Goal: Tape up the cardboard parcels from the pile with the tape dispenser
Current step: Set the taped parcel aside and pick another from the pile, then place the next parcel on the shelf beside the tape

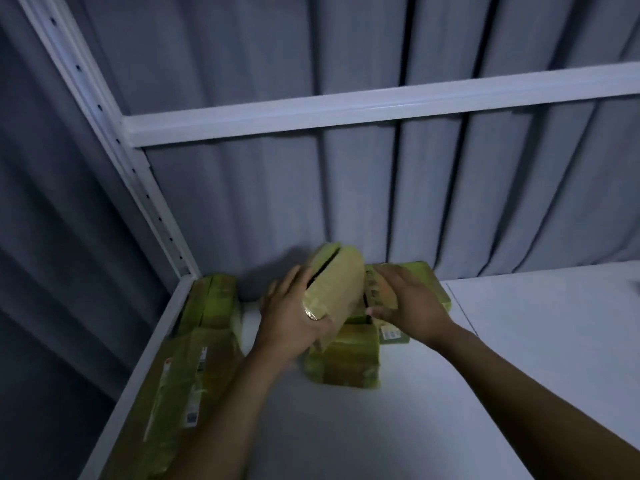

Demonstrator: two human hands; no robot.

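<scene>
Lying flat along the left edge of my smooth white table (450,393) are glossy tape-wrapped parcels (194,368). My left hand (291,317) grips a bulging matte cardboard parcel (337,285), its top seam gaping, above the taped pile (346,362). My right hand (405,303), fingers straight, rests on a boxy parcel (429,278).

A white table (485,393) bears cardboard parcels: taped parcels (194,368) lined along its left edge, a small pile (343,362) near the back, one flat parcel (436,289) beside it.
</scene>
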